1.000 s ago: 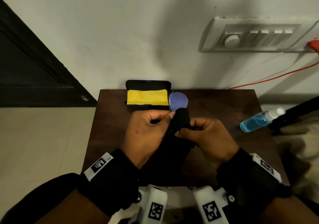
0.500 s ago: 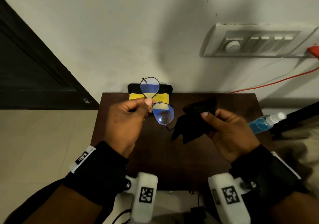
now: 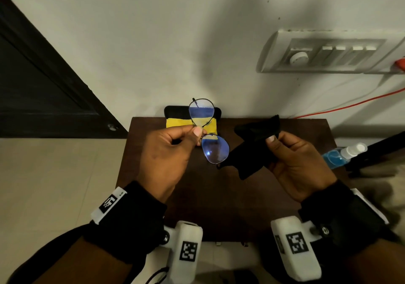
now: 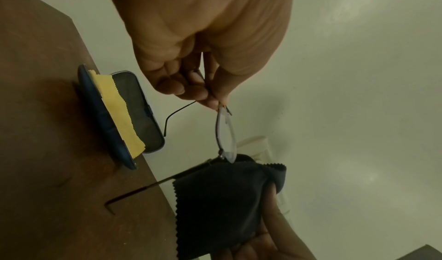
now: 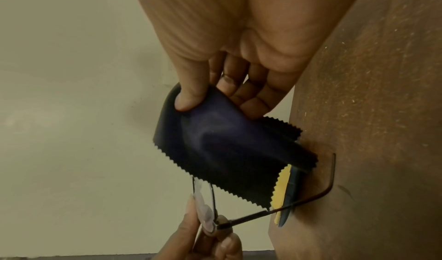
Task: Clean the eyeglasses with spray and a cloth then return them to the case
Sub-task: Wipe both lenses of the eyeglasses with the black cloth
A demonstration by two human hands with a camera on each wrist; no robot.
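My left hand (image 3: 192,137) pinches the thin-framed eyeglasses (image 3: 215,149) at the bridge and holds them up over the small dark table (image 3: 210,196), temples unfolded (image 4: 178,111). My right hand (image 3: 282,150) pinches a dark cleaning cloth (image 3: 254,145) just right of the lenses, apart from them. The cloth (image 5: 222,147) hangs folded from thumb and fingers. The open glasses case (image 3: 219,113) with a yellow cloth (image 3: 175,122) in it lies at the table's back edge. The blue spray bottle (image 3: 341,155) lies on its side at the table's right edge.
A wall stands right behind the table, with a switch panel (image 3: 328,53) and a red cable (image 3: 350,105) at the upper right. A dark door (image 3: 32,75) is at the left. Tiled floor lies left of the table.
The hands have parted: the left lifted the eyeglasses up and back toward the case, the right drew the cloth off the lens to the right. Since half a second ago, little has moved.
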